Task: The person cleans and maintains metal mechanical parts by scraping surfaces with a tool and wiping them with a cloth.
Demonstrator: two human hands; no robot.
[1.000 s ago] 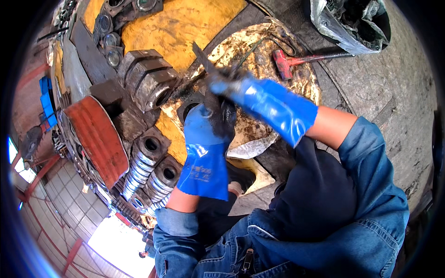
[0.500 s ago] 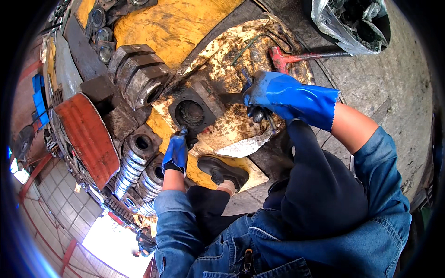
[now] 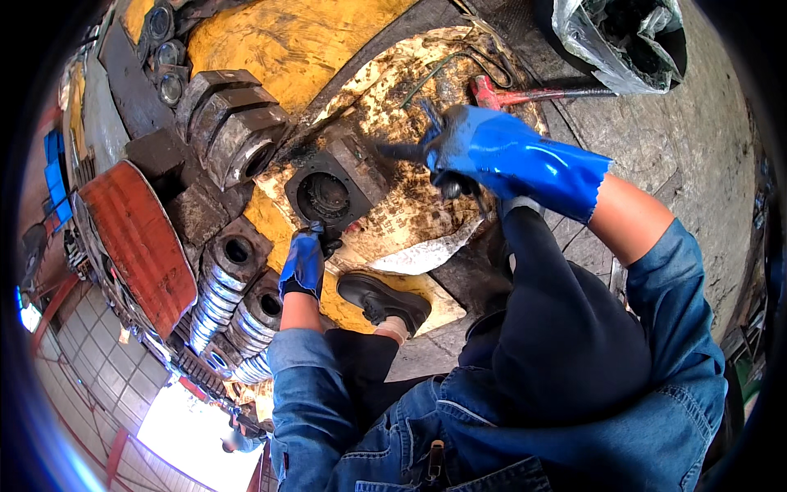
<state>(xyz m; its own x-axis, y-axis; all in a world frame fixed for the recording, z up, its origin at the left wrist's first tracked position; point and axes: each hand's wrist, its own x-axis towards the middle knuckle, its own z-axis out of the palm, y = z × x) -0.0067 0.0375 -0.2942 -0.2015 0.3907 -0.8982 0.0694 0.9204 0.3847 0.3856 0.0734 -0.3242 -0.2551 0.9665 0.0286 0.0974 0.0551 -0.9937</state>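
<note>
Head view: bored block [image 3: 361, 168] on stained sheet [image 3: 426, 217]

Bored block is set mid-scene, bore turned up & to near left. Dark blade [image 3: 398, 152] is clamped in R hand [image 3: 463, 152], tip pointed left nr block's right side; contact can't be told. L hand [image 3: 304, 256] is placed at block's near edge; whether edge is gripped can't be told. Red hammer [image 3: 492, 96] is laid far right, w/ metal blocks [image 3: 238, 123] grouped left.

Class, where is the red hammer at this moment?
In the head view, the red hammer lies right of centre near the top, just above the gloved right hand and beside the silver bag.
</note>
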